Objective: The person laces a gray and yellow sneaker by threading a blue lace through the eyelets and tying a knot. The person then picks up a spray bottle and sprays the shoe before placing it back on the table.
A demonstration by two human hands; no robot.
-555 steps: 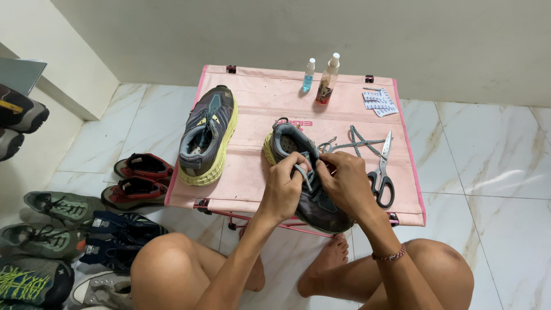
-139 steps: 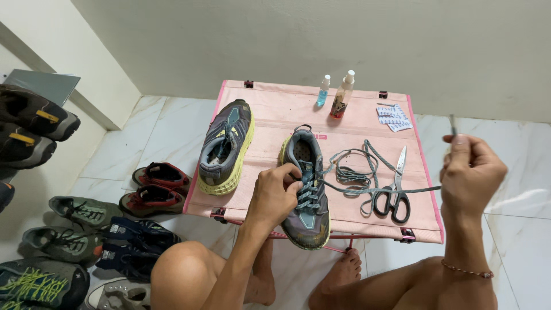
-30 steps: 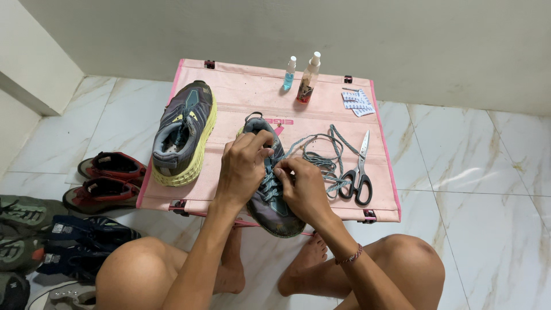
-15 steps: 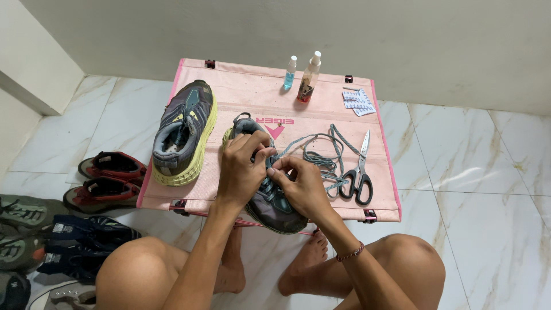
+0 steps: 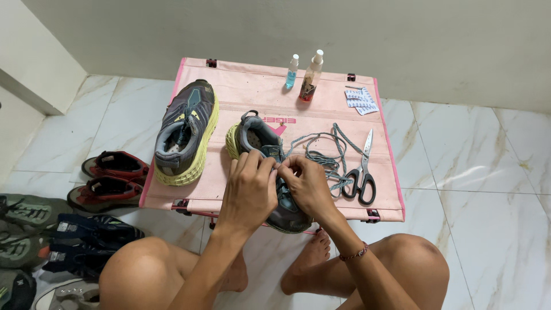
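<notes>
Both hands pinch at the lacing of a grey running shoe (image 5: 270,172) — left hand (image 5: 249,192) clenched over its middle, right hand (image 5: 310,186) gripping the lace (image 5: 321,152) at the eyelets, fingertips of the two touching. Shoe lies lengthwise on a pink folding table (image 5: 252,95), toe hanging over the near edge, heel toward the wall. Loose lace trails right toward black-handled scissors (image 5: 361,172). Second grey shoe with yellow sole (image 5: 186,132) sits just left, apart. Two small spray bottles (image 5: 304,77) stand at the far edge — blister packs (image 5: 360,100) near them. More shoes (image 5: 109,178) on the floor left.
</notes>
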